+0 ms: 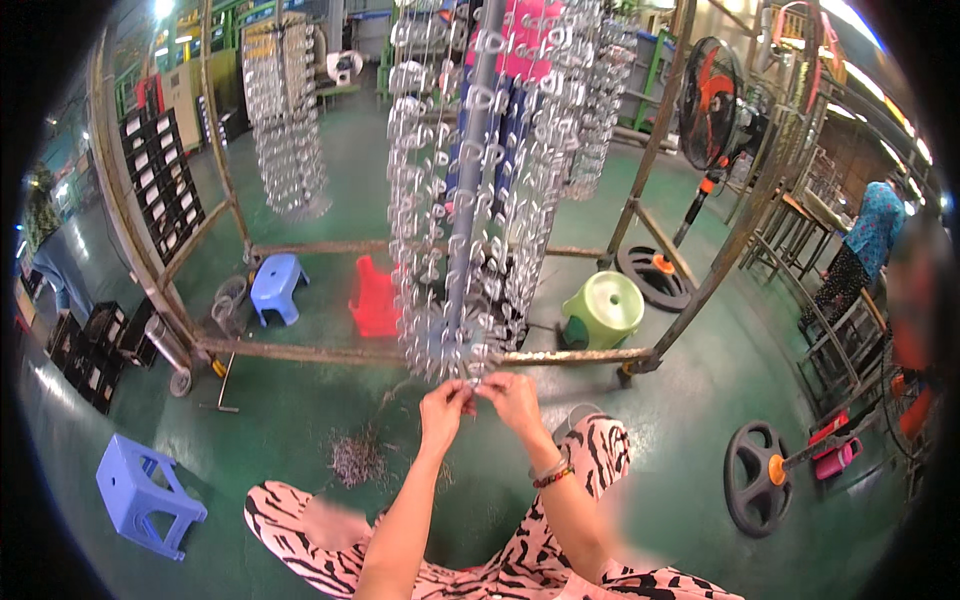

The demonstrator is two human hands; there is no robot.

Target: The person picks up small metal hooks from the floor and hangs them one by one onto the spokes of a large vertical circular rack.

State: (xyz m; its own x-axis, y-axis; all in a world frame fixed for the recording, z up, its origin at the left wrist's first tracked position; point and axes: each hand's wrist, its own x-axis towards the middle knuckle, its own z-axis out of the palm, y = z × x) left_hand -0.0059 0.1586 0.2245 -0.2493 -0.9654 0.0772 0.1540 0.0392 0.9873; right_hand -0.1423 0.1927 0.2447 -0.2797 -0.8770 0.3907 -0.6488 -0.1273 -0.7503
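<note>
Over the green floor (680, 420), I see the hanging rack (471, 190) mostly loaded, left hand (441, 411) and right hand (514, 399) fingers pinching a small piece (473, 384), indistinct.

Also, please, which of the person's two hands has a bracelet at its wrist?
The right hand: a beaded bracelet goes around its wrist. The left hand has a bare wrist and forearm.

We see a green floor (680, 430) spreading across the frame. A blue stool (128, 485) stands at lower left, with a second blue stool (277, 278) and a red stool (374, 305) left of centre. At upper right, we notice a standing fan (710, 105) and bright strip lights (863, 80).
</note>
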